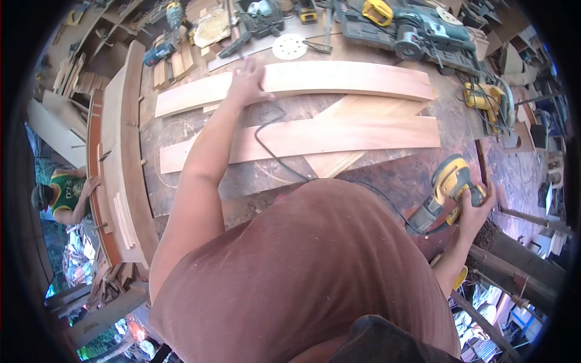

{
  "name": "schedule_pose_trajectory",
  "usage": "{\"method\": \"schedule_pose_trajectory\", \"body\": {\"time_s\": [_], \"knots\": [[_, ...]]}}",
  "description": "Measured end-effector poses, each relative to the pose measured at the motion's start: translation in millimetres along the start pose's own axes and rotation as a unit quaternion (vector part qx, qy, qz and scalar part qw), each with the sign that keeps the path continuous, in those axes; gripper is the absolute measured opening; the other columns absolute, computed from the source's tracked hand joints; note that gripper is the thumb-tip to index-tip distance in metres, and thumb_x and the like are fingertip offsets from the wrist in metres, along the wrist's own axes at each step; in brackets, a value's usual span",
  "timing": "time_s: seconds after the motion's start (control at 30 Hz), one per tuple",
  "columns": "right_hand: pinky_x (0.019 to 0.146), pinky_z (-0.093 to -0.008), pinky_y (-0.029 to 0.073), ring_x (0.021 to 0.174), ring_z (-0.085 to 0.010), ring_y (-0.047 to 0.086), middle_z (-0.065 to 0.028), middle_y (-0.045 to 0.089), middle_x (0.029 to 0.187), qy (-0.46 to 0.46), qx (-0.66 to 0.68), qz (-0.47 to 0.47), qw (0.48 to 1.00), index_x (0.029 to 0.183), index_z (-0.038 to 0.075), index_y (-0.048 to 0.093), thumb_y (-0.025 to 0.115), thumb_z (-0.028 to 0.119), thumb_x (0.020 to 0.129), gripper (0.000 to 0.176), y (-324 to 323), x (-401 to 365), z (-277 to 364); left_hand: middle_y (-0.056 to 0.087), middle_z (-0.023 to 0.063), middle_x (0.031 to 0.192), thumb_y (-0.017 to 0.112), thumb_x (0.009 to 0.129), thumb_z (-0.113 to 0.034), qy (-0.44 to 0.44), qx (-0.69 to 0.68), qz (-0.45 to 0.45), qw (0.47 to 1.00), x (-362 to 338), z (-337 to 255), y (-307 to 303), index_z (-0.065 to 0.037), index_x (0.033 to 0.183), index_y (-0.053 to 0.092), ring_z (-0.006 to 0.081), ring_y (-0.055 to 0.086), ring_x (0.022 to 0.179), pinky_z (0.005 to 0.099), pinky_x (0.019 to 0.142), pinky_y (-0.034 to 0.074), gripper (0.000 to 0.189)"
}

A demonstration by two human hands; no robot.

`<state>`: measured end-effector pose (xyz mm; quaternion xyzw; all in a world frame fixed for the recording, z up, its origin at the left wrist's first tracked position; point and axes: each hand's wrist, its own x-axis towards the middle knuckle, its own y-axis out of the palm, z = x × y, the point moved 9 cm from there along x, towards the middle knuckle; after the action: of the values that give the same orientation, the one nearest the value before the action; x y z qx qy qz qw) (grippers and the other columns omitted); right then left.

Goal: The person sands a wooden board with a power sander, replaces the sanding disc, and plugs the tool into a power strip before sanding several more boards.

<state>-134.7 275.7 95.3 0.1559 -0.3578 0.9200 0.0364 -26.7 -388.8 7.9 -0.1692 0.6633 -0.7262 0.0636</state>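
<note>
My left hand (247, 83) lies over the far plank (339, 77), with its thumb and fingers spread across the wood near the plank's left part. At the right, my right hand (475, 204) is wrapped round a yellow and black sander (451, 181), held off the workbench near its front edge. The sander's pad faces up and away, and its dark cord (275, 154) runs over the near plank (290, 138). Both planks lie roughly parallel, and a lighter board (357, 109) sits slantwise under them.
Power tools, including a yellow drill (174, 15), and a white sanding disc (289, 46) cover the workbench's back. A yellow corded tool (484, 100) rests at right. At left, a co-worker (69, 196) stands beyond a long wooden panel (124, 151).
</note>
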Motion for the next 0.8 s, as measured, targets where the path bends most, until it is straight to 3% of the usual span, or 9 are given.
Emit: {"method": "schedule_pose_trajectory", "body": {"time_s": [0.03, 0.1, 0.17, 0.23, 0.27, 0.37, 0.43, 0.53, 0.8], "knots": [[0.111, -0.0408, 0.034, 0.129, -0.0295, 0.046, -0.0181, 0.048, 0.138, -0.017, -0.007, -0.011, 1.0, 0.142, 0.0, 0.041, 0.072, 0.01, 0.083, 0.067, -4, -3, 2, 0.039, 0.0306, 0.148, 0.083, 0.066, -0.057, 0.057, 0.049, 0.018, 0.997, 6, -6, 4, 0.001, 0.142, 0.042, 0.0411, 0.045, 0.134, 0.0455, 0.103, 0.045, 0.104], [0.113, -0.0404, 0.031, 0.131, -0.03, 0.043, -0.0179, 0.047, 0.14, -0.038, -0.025, -0.017, 0.999, 0.142, -0.001, 0.042, 0.072, 0.01, 0.084, 0.066, -1, -7, 21, 0.059, 0.0261, 0.13, 0.083, 0.063, -0.059, -0.035, -0.006, 0.208, 0.977, 27, 11, 40, -0.003, 0.126, 0.06, 0.0391, 0.059, 0.12, 0.0448, 0.097, 0.05, 0.087], [0.114, -0.04, 0.029, 0.133, -0.0299, 0.042, -0.0177, 0.046, 0.143, -0.049, -0.042, -0.016, 0.998, 0.143, -0.001, 0.041, 0.07, 0.009, 0.085, 0.065, 1, -12, 37, 0.073, 0.0141, 0.105, 0.086, 0.061, -0.057, -0.004, 0.059, 0.196, 0.979, 41, 2, 37, -0.006, 0.098, 0.075, 0.033, 0.069, 0.098, 0.0449, 0.085, 0.055, 0.063], [0.115, -0.0399, 0.029, 0.133, -0.0293, 0.042, -0.0171, 0.044, 0.145, -0.051, -0.046, -0.014, 0.998, 0.144, -0.001, 0.041, 0.069, 0.008, 0.086, 0.065, 4, -14, 43, 0.073, 0.0122, 0.104, 0.089, 0.059, -0.049, -0.068, 0.116, 0.293, 0.947, 38, -20, 12, -0.006, 0.107, 0.074, 0.0291, 0.069, 0.099, 0.0432, 0.083, 0.055, 0.066], [0.114, -0.0398, 0.029, 0.133, -0.029, 0.042, -0.0166, 0.044, 0.146, -0.04, -0.049, -0.01, 0.998, 0.144, -0.001, 0.04, 0.069, 0.008, 0.087, 0.065, 6, -15, 44, 0.072, 0.0147, 0.107, 0.089, 0.059, -0.048, 0.076, 0.111, 0.247, 0.96, 51, -35, 59, -0.005, 0.11, 0.072, 0.0318, 0.067, 0.101, 0.048, 0.088, 0.052, 0.069], [0.114, -0.0395, 0.03, 0.132, -0.0284, 0.043, -0.0158, 0.045, 0.146, -0.029, -0.02, 0.006, 0.999, 0.145, 0.0, 0.041, 0.068, 0.009, 0.088, 0.063, 18, -18, 58, 0.068, 0.0182, 0.116, 0.091, 0.057, -0.047, -0.12, -0.05, 0.15, 0.98, 85, -26, 113, -0.003, 0.126, 0.063, 0.0332, 0.065, 0.106, 0.056, 0.092, 0.048, 0.087], [0.114, -0.0393, 0.03, 0.131, -0.0279, 0.043, -0.0155, 0.045, 0.145, -0.019, -0.012, 0.005, 1.0, 0.145, 0.0, 0.041, 0.067, 0.01, 0.089, 0.062, 21, -20, 60, 0.063, 0.021, 0.123, 0.093, 0.054, -0.044, 0.052, 0.027, 0.203, 0.977, 64, -71, 47, -0.005, 0.141, 0.046, 0.0354, 0.061, 0.114, 0.0637, 0.09, 0.046, 0.107], [0.114, -0.0395, 0.03, 0.131, -0.028, 0.043, -0.0155, 0.045, 0.146, -0.032, -0.014, 0.004, 0.999, 0.145, 0.0, 0.041, 0.067, 0.01, 0.089, 0.063, 23, -24, 70, 0.06, 0.0211, 0.13, 0.093, 0.053, -0.041, 0.03, -0.032, 0.214, 0.976, 57, -62, 46, -0.007, 0.149, 0.031, 0.0367, 0.058, 0.119, 0.0658, 0.09, 0.044, 0.119], [0.111, -0.0388, 0.032, 0.126, -0.0284, 0.047, -0.0185, 0.048, 0.137, -0.039, -0.023, -0.03, 0.999, 0.142, -0.003, 0.041, 0.072, 0.013, 0.087, 0.065, 5, -39, 73, 0.057, 0.0266, 0.127, 0.085, 0.059, -0.046, 0.13, -0.096, 0.178, 0.971, 55, -60, 43, -0.005, 0.148, 0.032, 0.0418, 0.056, 0.119, 0.0465, 0.097, 0.049, 0.111]]}}
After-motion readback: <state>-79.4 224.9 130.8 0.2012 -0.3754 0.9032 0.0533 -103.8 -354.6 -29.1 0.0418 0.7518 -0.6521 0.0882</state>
